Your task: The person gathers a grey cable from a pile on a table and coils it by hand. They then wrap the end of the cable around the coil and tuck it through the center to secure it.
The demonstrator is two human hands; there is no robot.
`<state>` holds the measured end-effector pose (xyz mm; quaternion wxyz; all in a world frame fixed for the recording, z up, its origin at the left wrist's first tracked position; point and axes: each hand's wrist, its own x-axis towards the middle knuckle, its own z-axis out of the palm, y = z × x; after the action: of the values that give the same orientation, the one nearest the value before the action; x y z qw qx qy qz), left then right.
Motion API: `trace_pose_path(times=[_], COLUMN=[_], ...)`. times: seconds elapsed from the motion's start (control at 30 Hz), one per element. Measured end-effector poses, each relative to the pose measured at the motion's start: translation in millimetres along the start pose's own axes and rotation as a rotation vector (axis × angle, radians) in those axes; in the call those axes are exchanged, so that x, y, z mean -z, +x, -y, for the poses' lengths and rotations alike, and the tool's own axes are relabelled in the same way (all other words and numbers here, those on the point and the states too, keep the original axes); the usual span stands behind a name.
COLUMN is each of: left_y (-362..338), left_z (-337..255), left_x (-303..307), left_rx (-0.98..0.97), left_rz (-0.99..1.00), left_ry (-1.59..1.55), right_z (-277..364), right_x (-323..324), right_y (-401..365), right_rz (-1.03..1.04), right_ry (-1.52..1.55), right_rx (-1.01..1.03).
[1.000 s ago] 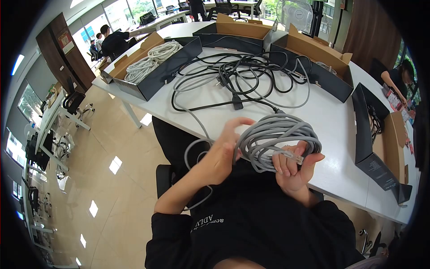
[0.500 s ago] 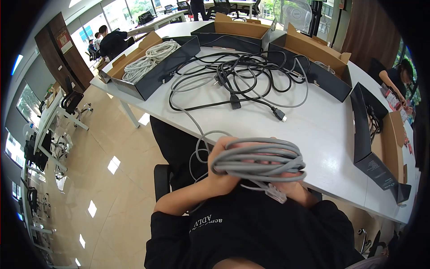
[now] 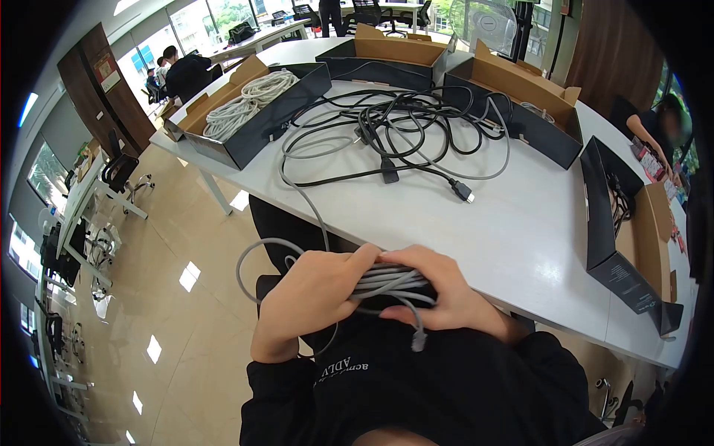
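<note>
A coil of grey network cable (image 3: 390,282) is held in front of my chest, between both hands. My left hand (image 3: 316,290) is closed round the coil's left side. From the right, my right hand (image 3: 442,290) grips it with thumb below and fingers on top. One plug (image 3: 419,340) dangles beneath the coil on a short end. A loose grey loop (image 3: 253,249) hangs out to the left, and a strand runs up onto the table into a tangle of black cables (image 3: 401,126). A black HDMI-type plug (image 3: 462,191) lies at the tangle's near side.
On the white table (image 3: 520,238) stand several open black boxes: one with white cable coils (image 3: 253,100), a back box (image 3: 387,63), a right-back box (image 3: 520,104) and a right box (image 3: 625,245) holding dark cables. Another person (image 3: 662,134) works at the far right.
The coil has moved down and left and is now squeezed between both hands. The left hand has come over its left side, and the loose grey loop has swung out left.
</note>
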<state>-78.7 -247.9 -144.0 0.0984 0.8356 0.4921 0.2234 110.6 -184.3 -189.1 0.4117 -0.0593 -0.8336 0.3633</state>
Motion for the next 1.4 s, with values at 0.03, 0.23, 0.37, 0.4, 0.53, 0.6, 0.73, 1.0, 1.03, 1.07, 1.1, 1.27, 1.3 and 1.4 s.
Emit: trace_pose_path(times=[0.03, 0.23, 0.37, 0.4, 0.53, 0.6, 0.73, 1.0, 1.03, 1.07, 1.1, 1.27, 1.3, 1.4], left_y=[-1.4, -5.5, -4.4, -4.2, -8.6, -10.5, -3.4, -0.4, 0.5, 1.1, 1.9, -2.5, -2.0, 7.9], left_z=[-0.2, -5.1, -3.8, -5.5, -14.1, -14.8, -8.2, -14.4, -13.9, -13.5, -12.9, -3.8, -1.9, 6.3], left_x=[-2.2, -3.2, 1.6, 1.6, 1.4, 0.5, -10.5, -19.7, -17.3, -12.9, -8.2, 15.6, 18.8, 8.4], left_rx=[0.015, 0.036, 0.066, 0.068, 0.107, 0.12, 0.058, -0.167, -0.178, -0.19, -0.206, -0.089, -0.074, -0.172], left_rz=[0.014, -0.032, -0.033, -0.048, -0.058, -0.05, -0.111, -0.262, -0.239, -0.214, -0.189, -0.343, -0.35, -0.324], left_ry=[0.044, 0.129, 0.153, 0.156, 0.212, 0.241, 0.233, 0.107, 0.088, 0.07, 0.053, 0.036, 0.064, -0.089], right_z=[1.5, -3.2, 4.7, 4.7, 7.4, 5.1, -2.9, -1.8, -3.3, -4.9, -6.4, -12.5, -14.1, -20.9], right_x=[-2.0, -3.2, 1.2, 2.9, 4.5, 3.4, 1.9, 2.5, 1.7, 1.1, 1.4, 3.6, 1.6, -1.7], right_y=[2.1, -0.9, 3.2, 3.0, 5.4, 2.2, -0.6, -6.5, -7.8, -8.8, -9.3, -13.2, -15.1, -21.9], right_rz=[0.026, 0.157, 0.27, 0.289, 0.351, 0.399, 0.262, 0.052, 0.023, -0.01, -0.032, -0.159, -0.22, -0.352], right_ry=[-0.043, -0.101, -0.122, -0.122, -0.042, 0.01, 0.072, -0.096, -0.165, -0.236, -0.22, -0.044, 0.062, 0.295], right_rx=[0.014, -0.021, -0.038, -0.039, -0.007, -0.011, -0.128, 0.017, 0.087, 0.156, 0.199, 0.342, 0.342, 0.352])
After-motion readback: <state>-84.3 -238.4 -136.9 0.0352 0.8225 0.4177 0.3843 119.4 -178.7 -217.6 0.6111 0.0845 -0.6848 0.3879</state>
